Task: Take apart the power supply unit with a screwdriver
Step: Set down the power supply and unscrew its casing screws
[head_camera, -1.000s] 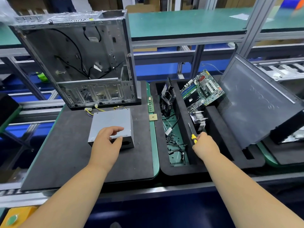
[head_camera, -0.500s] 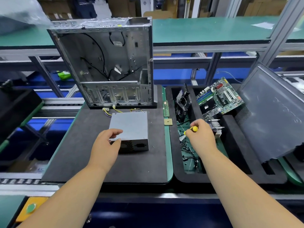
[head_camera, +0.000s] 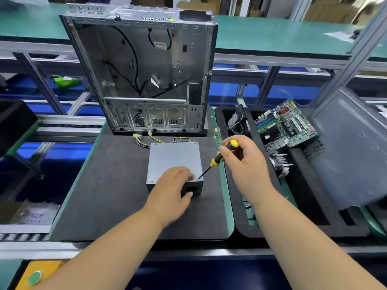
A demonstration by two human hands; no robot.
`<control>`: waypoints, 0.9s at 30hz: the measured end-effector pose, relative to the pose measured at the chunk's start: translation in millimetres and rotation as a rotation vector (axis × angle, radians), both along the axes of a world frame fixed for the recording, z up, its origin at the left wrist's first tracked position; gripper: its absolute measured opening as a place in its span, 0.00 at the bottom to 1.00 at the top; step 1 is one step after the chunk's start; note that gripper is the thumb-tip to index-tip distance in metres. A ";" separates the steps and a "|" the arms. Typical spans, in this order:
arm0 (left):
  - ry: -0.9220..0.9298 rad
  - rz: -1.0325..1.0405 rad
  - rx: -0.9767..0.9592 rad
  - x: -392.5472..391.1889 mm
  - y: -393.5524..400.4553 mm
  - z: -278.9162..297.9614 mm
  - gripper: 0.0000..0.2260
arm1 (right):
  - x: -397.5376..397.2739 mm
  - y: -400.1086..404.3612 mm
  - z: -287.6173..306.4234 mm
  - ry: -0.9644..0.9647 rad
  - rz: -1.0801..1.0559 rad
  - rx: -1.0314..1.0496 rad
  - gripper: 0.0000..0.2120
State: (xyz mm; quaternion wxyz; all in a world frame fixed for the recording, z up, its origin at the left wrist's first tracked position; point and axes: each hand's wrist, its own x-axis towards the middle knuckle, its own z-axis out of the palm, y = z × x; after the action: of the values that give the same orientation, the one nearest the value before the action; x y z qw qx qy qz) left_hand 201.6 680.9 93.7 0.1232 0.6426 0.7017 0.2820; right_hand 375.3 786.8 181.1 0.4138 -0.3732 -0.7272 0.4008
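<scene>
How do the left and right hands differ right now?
The left hand lies on the power supply unit, fingers on its top and thumb on its near face; the right hand is raised and grips the screwdriver. The left hand holds no tool; the right hand's tool tip meets the unit's near-right corner. Both work on the unit.

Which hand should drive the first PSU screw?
Right hand: it grips the screwdriver, tip at the power supply unit's near right corner. Left hand is busy steadying the unit.
</scene>
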 end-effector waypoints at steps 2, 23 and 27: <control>0.045 -0.015 0.023 5.4 -8.9 -7.8 0.23 | -5.6 -2.2 0.0 -0.015 0.015 0.034 0.03; 0.005 -0.208 -0.069 -20.5 52.0 20.4 0.08 | -11.9 -2.0 -2.5 -0.284 0.047 0.105 0.04; -0.199 -0.221 -0.092 -26.0 57.2 19.5 0.09 | -9.6 -4.0 -3.1 -0.278 0.043 0.086 0.04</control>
State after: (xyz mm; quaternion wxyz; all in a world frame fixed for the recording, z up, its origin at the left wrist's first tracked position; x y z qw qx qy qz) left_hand 175.6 738.1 113.2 0.2515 0.6784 0.6233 0.2966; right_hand 365.6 782.9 178.0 0.3161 -0.3912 -0.8018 0.3229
